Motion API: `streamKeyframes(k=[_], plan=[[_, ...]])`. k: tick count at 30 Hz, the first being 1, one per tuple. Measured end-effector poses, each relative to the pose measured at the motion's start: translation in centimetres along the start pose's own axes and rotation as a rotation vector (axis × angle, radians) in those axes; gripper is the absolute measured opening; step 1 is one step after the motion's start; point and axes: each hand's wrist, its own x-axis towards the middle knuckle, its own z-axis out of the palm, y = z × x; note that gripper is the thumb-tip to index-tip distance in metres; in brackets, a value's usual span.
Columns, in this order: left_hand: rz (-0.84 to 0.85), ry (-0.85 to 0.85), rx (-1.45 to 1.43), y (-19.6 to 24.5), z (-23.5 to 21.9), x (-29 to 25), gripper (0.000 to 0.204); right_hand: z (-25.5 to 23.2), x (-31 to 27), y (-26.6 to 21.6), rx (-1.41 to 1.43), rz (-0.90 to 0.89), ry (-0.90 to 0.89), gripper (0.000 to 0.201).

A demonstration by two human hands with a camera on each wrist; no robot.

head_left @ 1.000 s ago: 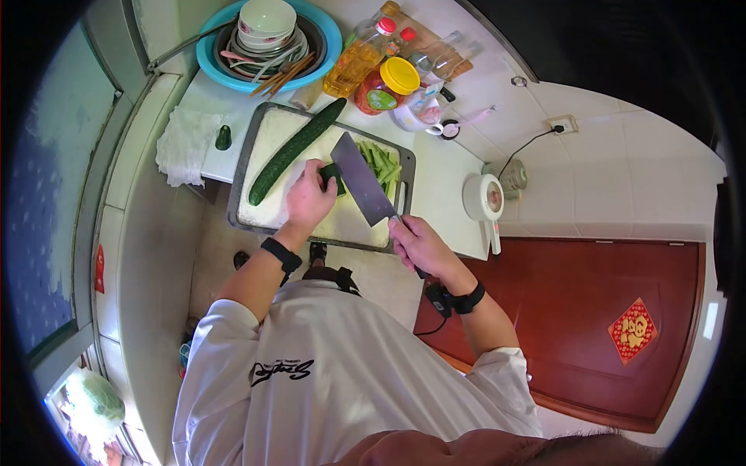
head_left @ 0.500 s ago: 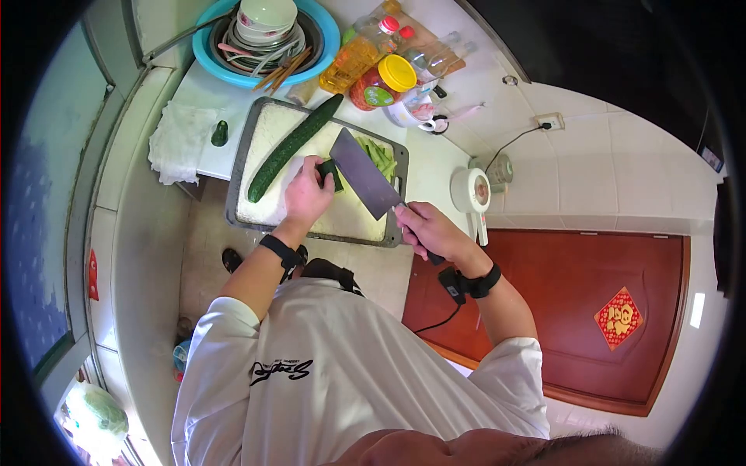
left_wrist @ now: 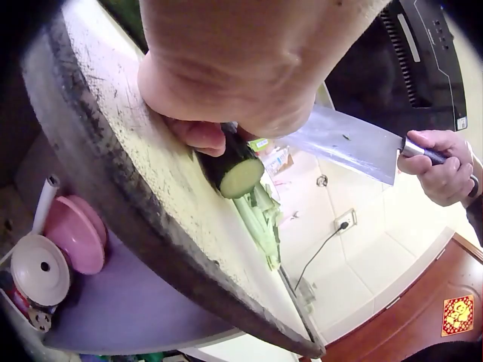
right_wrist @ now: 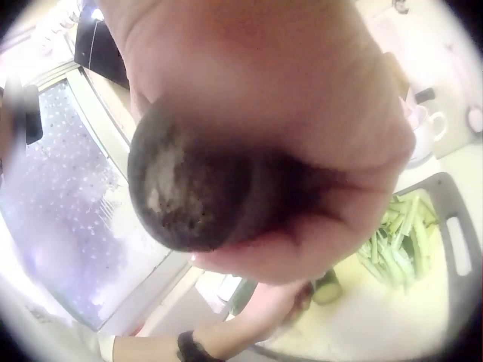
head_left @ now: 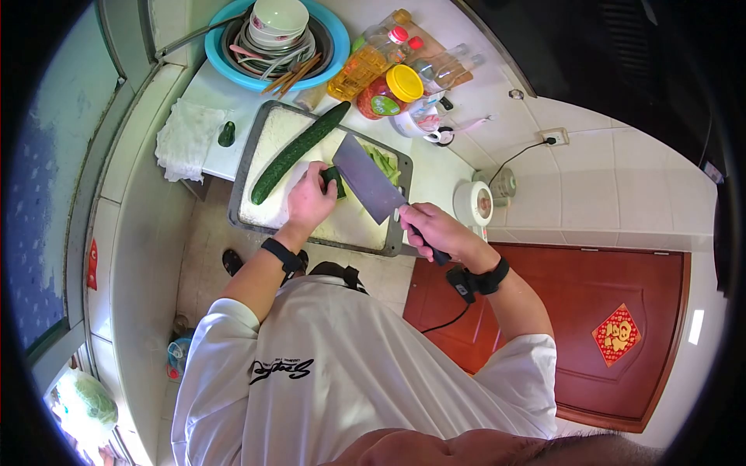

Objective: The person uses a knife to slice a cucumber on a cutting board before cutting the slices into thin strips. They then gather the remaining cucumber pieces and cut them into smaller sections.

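Observation:
My left hand (head_left: 311,200) grips a short dark-green cucumber piece (head_left: 333,182) against the cutting board (head_left: 359,230). Its pale cut end faces outward in the left wrist view. Wrapped around the handle of a broad cleaver (head_left: 370,180) is my right hand (head_left: 435,227); the blade is held over the board, to the right of the piece. Cut cucumber strips (right_wrist: 401,245) lie in a pile toward the slotted end of the board, partly covered by the blade in the head view. A long whole cucumber (head_left: 299,152) stretches across the board's left side.
Behind the board stand an oil bottle (head_left: 359,71), a yellow-lidded jar (head_left: 388,92) and a blue basin (head_left: 336,58) of dishes. A cucumber end (head_left: 226,134) lies left beside a white cloth (head_left: 190,140). Further right is a white lidded pot (head_left: 472,203).
My right hand has drawn slightly to the right with the cleaver. My left hand stays on the cucumber piece, and the head view has shifted a little.

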Motion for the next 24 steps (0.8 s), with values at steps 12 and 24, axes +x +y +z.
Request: streamKeyframes(k=[12,24], plan=[[0.043,0.025,-0.046,-0.2,-0.1,0.0,0.034,0.9,1.8,0.5,-0.122,-0.007,-0.026,0.038],[0.046,-0.024,-0.130,-0.8,-0.4,0.5,0.034,6.9,7.2,6.7,-0.069,-0.146,0.151,0.037]])
